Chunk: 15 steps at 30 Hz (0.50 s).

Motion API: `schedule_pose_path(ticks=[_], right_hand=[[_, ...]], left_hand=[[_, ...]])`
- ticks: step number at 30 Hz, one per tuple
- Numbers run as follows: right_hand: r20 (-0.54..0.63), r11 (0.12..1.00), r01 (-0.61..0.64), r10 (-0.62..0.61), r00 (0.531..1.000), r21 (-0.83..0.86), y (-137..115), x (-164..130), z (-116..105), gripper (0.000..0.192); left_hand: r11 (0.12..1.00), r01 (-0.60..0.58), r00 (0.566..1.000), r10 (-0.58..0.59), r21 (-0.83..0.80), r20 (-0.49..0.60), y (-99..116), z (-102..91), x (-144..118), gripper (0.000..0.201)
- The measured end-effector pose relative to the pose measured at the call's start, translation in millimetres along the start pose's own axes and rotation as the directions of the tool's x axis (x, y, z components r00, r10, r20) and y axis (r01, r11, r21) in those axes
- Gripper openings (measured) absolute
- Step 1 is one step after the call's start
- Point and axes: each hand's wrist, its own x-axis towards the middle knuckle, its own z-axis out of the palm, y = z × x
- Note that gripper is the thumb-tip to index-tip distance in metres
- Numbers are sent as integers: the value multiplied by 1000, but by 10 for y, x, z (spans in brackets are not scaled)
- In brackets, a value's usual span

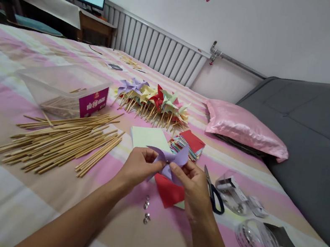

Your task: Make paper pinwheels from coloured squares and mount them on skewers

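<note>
Between both hands is a purple paper pinwheel (180, 158), its blades folded in and a small pin at its centre. My left hand (138, 163) pinches it from the left, thumb near the pin. From the right, my right hand (192, 183) grips a blade, thumb also close to the centre. Beneath the pinwheel lies a red paper piece (169, 190) on the bedspread. Several small metal pins (146, 211) are scattered just in front. Behind the hands sit a pale green paper stack (150, 137) and a pile of coloured paper squares (192, 142).
Wooden sticks (62, 141) are spread at left beside a clear plastic box (60, 79). Finished pinwheels (156, 100) lie in a row farther back. Scissors (214, 194) and clear round containers (256, 239) are on the right, near a pink pillow (244, 127).
</note>
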Motion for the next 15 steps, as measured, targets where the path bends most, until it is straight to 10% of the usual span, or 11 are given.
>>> schedule_pose_path(ticks=[8, 15], right_hand=[[-81, 999, -19, 16, 997, -42, 76, 29, 13, 25], [-150, 999, -43, 42, 988, 2, 23, 9, 35, 26]], left_hand=[[991, -75, 995, 68, 107, 70, 35, -56, 18, 19], [920, -128, 935, 236, 370, -265, 196, -522, 137, 40]])
